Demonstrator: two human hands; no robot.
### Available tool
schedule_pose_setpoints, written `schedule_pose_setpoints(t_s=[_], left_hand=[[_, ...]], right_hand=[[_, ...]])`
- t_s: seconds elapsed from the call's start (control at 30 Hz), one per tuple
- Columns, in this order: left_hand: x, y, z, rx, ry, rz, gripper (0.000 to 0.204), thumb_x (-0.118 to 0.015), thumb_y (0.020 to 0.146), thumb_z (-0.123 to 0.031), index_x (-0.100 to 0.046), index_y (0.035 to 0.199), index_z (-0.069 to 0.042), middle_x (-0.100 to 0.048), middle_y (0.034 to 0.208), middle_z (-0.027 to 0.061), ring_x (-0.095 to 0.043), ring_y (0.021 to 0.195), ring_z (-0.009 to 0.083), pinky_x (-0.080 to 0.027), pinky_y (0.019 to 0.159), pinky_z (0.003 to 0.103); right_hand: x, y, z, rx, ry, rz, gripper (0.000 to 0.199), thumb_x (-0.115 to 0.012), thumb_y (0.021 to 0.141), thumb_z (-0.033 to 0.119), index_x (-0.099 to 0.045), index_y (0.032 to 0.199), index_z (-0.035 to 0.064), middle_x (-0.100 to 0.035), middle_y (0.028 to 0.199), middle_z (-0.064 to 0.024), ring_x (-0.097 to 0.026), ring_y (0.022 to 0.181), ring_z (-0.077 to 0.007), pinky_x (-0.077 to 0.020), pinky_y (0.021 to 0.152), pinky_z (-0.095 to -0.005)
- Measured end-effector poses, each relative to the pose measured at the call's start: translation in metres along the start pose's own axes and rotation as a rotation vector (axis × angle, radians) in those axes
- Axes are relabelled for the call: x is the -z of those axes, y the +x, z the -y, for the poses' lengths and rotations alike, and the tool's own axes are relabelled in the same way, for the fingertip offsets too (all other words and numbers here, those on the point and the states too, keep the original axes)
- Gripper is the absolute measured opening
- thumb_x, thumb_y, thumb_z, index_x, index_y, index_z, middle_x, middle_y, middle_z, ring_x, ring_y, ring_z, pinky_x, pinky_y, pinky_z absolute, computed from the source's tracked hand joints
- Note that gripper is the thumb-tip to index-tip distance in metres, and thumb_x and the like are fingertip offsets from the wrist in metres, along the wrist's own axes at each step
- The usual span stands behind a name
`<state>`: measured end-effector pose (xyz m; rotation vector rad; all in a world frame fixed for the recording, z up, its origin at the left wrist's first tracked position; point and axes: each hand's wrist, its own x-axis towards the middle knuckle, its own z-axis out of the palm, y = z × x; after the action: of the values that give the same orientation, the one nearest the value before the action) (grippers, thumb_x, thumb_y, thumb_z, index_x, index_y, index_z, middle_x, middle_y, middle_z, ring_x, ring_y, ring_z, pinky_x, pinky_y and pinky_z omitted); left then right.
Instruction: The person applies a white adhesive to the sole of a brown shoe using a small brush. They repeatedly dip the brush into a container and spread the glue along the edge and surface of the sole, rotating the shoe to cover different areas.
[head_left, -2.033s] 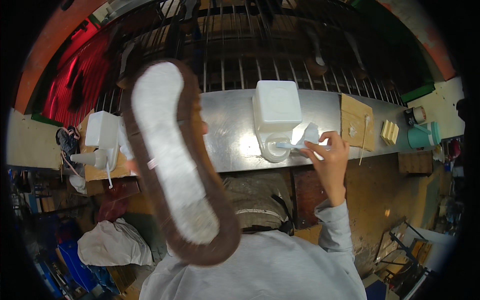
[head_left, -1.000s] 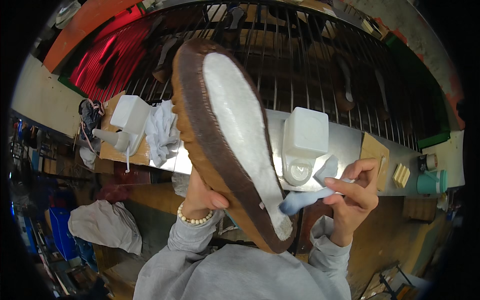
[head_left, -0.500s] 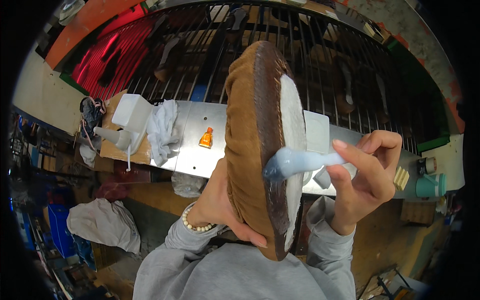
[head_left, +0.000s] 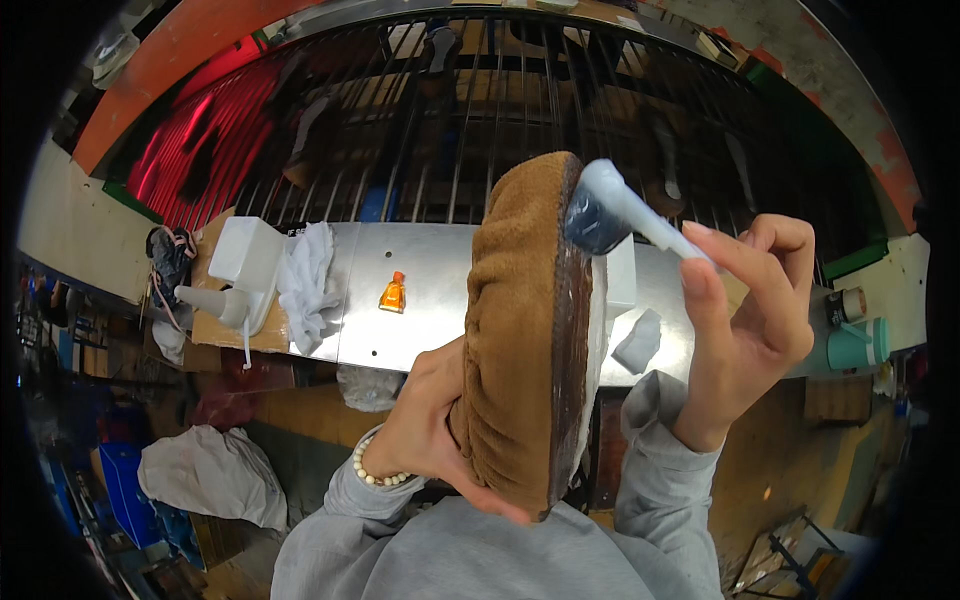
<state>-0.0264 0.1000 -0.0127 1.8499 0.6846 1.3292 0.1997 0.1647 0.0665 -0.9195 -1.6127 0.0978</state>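
Observation:
My left hand point(head_left: 432, 418), a beaded bracelet at its wrist, is closed around the lower end of a brown suede shoe point(head_left: 515, 340). The shoe stands on end, its gathered upper to the left and its sole side to the right. Dark brown coats the sole's border, and a strip of white bottom shows beyond it. Between thumb and fingertips, my right hand point(head_left: 750, 310) pinches the pale handle of a brush point(head_left: 605, 205). Its dark, wet-looking bristles lie against the sole edge near the shoe's upper end.
Beyond the shoe, a metal table point(head_left: 430, 245) bears an orange bottle point(head_left: 394, 294), a white cloth point(head_left: 308, 275) and a white container point(head_left: 246, 250). A grey scrap point(head_left: 638, 342) lies at right. Behind runs a barred rack point(head_left: 480, 110) with several shoes. A teal mug point(head_left: 858, 345) stands far right.
The brush has gone from the middle of the sole edge up toward the shoe's upper end. The shoe has turned, showing more suede and less white bottom, and sits lower.

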Motion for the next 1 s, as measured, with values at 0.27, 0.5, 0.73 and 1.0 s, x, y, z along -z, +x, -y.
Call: schedule_pose_setpoints(t_s=[0.27, 0.5, 0.73, 1.0], left_hand=[[-0.009, 0.000, 0.005, -0.072, -0.038, -0.057, 0.118, -0.100, 0.043, -0.052, -0.052, 0.131, 0.009, -0.062, 0.120, 0.0172, -0.065, 0.106, 0.0271, -0.051, 0.093, 0.035], [0.000, -0.002, -0.007, 0.023, -0.005, -0.014, 0.121, -0.101, 0.041, -0.051, -0.050, 0.132, 0.010, -0.062, 0.122, 0.0175, -0.064, 0.109, 0.0258, -0.050, 0.095, 0.035], [-0.004, 0.004, -0.003, 0.027, -0.125, -0.003, 0.147, -0.101, 0.041, -0.048, -0.024, 0.151, 0.011, -0.058, 0.133, 0.0192, -0.061, 0.118, 0.0266, -0.046, 0.103, 0.034], [-0.010, 0.005, 0.001, 0.108, -0.368, 0.006, 0.151, -0.103, 0.044, -0.037, -0.012, 0.155, 0.007, -0.042, 0.149, 0.0171, -0.047, 0.135, 0.0254, -0.036, 0.113, 0.036]], right_hand=[[0.001, 0.006, -0.019, 0.081, 0.168, -0.011, 0.042, -0.092, 0.056, 0.014, -0.082, 0.096, 0.0106, -0.043, 0.093, -0.0007, -0.044, 0.079, -0.0127, -0.0351, 0.067, -0.0246], [0.007, -0.003, -0.026, 0.111, 0.282, 0.101, 0.047, -0.095, 0.049, 0.029, -0.083, 0.092, 0.0135, -0.040, 0.092, -0.0002, -0.044, 0.081, -0.0147, -0.0348, 0.067, -0.0260], [0.007, -0.001, -0.034, 0.225, 0.354, 0.187, 0.051, -0.094, 0.045, 0.039, -0.083, 0.090, 0.0170, -0.039, 0.090, 0.0002, -0.044, 0.081, -0.0158, -0.0321, 0.064, -0.0258], [0.009, 0.005, -0.037, 0.344, 0.373, 0.257, 0.051, -0.091, 0.044, 0.044, -0.083, 0.088, 0.0203, -0.040, 0.087, 0.0007, -0.044, 0.077, -0.0154, -0.0308, 0.061, -0.0261]])
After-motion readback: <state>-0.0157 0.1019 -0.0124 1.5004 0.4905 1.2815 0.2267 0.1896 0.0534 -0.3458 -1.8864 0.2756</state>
